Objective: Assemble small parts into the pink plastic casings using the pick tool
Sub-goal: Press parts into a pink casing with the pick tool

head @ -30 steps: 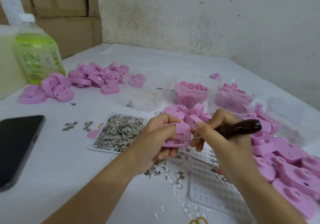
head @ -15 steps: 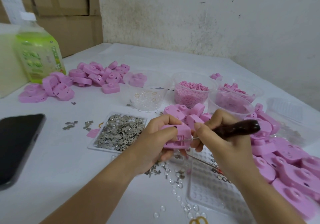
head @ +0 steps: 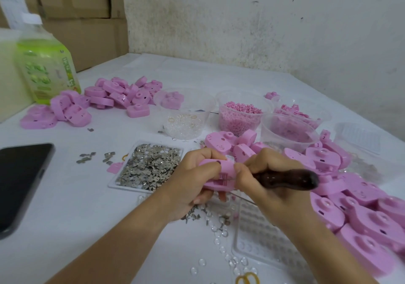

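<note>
A pink plastic casing (head: 215, 174) is held up above the middle of the near half of the desk (head: 65, 207), its ribbed open face turned towards the camera. The left hand (head: 190, 182) grips it, fingers curled underneath and thumb laid across the top. The right hand (head: 265, 174) is closed round the dark wooden handle of the pick tool (head: 289, 179), with its fingertips touching the casing. The tool's thin metal shaft lies across the open face, and where the tip ends is too small to make out.

Just beyond the left hand sits a flat tray of small metal parts (head: 149, 165). Under the right wrist, near the front edge, lies a clear dimpled tray (head: 263, 237), with tiny clear lenses (head: 219, 237) scattered beside it. A large heap of pink casings (head: 361, 213) fills the right side of the desk. Towards the back stand clear cups, one holding clear rings (head: 184, 119) and one holding pink pellets (head: 240, 114). A second heap of casings (head: 114, 95) lies towards the back left corner, next to a green bottle (head: 46, 71). A dark phone (head: 19, 180) rests at the left edge.
</note>
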